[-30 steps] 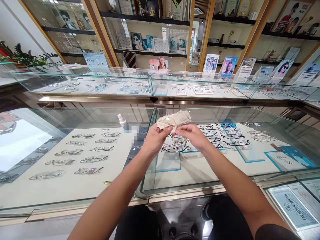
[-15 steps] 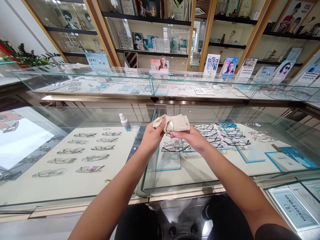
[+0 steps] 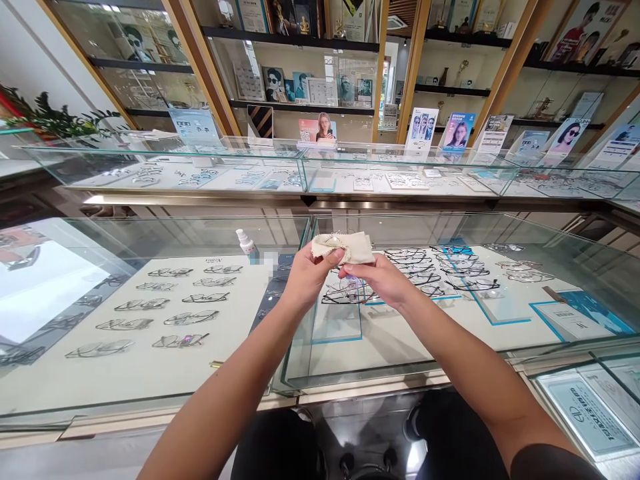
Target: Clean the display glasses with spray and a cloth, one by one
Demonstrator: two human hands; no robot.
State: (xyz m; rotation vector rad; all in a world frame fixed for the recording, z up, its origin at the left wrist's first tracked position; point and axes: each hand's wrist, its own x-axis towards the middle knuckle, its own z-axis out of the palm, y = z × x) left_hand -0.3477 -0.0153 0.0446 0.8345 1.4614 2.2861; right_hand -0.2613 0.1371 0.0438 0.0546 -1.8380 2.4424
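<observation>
A cream cleaning cloth (image 3: 360, 247) is bunched between my two hands above the glass counter. My left hand (image 3: 307, 277) pinches the cloth at its left side, thumb pressed on top. My right hand (image 3: 387, 277) is closed at the lower right, thumb and fingers pinching under the cloth's edge. A thin curved rim of a pair of eyeglasses (image 3: 346, 249) shows in the cloth's folds; the rest of the pair is covered. A white spray bottle (image 3: 245, 242) stands on the counter to the left of my hands.
Beneath me is a glass display case (image 3: 295, 383) with rows of eyeglass frames (image 3: 193, 317) on the left and dark frames (image 3: 467, 273) on the right. A second glass case (image 3: 303, 173) with upright advertising cards (image 3: 423, 132) stands beyond it. Shelves line the back wall.
My left thumb has shifted right and down across the cloth, and the cloth has folded over, covering more of the rim. My right hand has moved slightly left.
</observation>
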